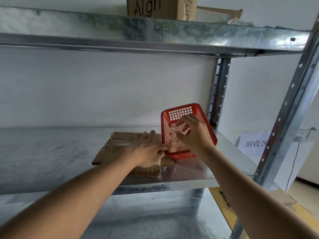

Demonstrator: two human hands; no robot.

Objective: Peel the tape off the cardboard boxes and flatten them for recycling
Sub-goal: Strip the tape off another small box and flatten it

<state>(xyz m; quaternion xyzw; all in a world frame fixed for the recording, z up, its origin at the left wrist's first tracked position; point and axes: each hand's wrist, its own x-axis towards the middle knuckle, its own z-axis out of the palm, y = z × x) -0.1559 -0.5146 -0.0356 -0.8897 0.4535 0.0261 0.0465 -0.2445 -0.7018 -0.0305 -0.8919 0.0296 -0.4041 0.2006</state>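
Here the left hand (149,150) pressed flat on the flattened cardboard (120,149); the right hand (193,133) pinched clear tape (174,135) over the red basket (207,135), centre-right of frame.

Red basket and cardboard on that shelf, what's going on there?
A person is clearing tape off boxes. The left hand presses on a flattened cardboard box lying on the metal shelf. The right hand holds crumpled clear tape over the tilted red basket, which already contains tape scraps.

Probably storeroom — galvanized steel shelving (155,33)
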